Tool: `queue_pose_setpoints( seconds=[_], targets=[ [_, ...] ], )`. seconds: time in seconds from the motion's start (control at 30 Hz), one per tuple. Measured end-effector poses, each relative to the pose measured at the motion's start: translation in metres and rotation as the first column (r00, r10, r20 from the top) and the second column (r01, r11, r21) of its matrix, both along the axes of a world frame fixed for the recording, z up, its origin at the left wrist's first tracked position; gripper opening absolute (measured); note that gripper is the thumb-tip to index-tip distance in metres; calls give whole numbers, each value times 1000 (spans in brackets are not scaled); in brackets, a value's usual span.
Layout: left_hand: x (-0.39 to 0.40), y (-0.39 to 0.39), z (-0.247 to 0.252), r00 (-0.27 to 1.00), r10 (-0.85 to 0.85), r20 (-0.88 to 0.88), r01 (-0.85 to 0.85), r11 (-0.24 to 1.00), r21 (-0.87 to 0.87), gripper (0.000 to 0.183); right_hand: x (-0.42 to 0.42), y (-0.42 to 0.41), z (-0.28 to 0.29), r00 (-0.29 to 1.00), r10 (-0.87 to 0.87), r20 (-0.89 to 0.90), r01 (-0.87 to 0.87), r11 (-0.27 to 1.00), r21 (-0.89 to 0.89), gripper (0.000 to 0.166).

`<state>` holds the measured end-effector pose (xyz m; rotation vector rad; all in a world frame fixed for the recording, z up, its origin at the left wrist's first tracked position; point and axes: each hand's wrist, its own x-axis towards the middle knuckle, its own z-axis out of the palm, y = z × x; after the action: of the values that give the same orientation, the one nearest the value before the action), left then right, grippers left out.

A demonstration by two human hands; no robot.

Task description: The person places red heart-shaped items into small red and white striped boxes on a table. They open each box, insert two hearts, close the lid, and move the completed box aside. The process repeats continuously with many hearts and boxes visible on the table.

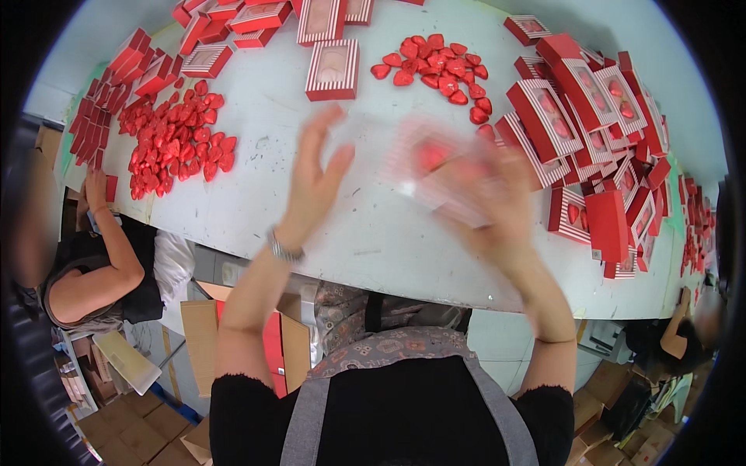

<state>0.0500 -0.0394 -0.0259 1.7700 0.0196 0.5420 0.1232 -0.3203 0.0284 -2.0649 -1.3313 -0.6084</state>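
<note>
Blurred by motion, my right hand (504, 198) grips a red-and-white striped windowed box (446, 169) with red hearts showing inside, over the right part of the white table (373, 227). My left hand (315, 180) is above the table's middle, fingers apart, holding nothing. Just beyond it lies a striped box (332, 70) whose window shows no red hearts. Red foil-wrapped hearts (446, 67) are spread behind the box I hold. At the right, a heap of striped boxes (594, 110) shows red hearts through several windows.
A larger pile of red hearts (175, 140) lies at the left, with more striped boxes (259, 17) behind it. A co-worker's hand (96, 189) is at the far left table edge; another person's arm (676, 335) is at the far right. An open carton (201, 343) stands below the table edge.
</note>
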Motion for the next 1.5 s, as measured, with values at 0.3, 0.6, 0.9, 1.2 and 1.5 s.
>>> queue_pose_setpoints(
  seconds=[0.3, 0.6, 0.9, 1.2, 1.5],
  targets=[
    [60, 25, 3, 947, 299, -118, -62, 529, 846, 60, 72, -26, 19, 590, -695, 411, 758, 652, 12, 52],
    [-97, 15, 11, 984, 0, -179, 110, 789, 604, 51, 5, 81, -26, 882, 385, -271, -467, 792, -393, 85],
    [-85, -20, 12, 862, 137, -487, -252, 951, -178, 70, -38, 89, -47, 927, 295, -233, -343, 918, -199, 87],
    [-54, -38, 34, 985, -49, -164, 168, 454, 875, 99, -28, 52, -42, 963, 168, -209, -210, 957, -200, 92],
    [-73, -15, 39, 953, -19, -301, 276, 457, 846, 94, -29, 38, -33, 916, 219, -336, -310, 919, -244, 94]
  ],
)
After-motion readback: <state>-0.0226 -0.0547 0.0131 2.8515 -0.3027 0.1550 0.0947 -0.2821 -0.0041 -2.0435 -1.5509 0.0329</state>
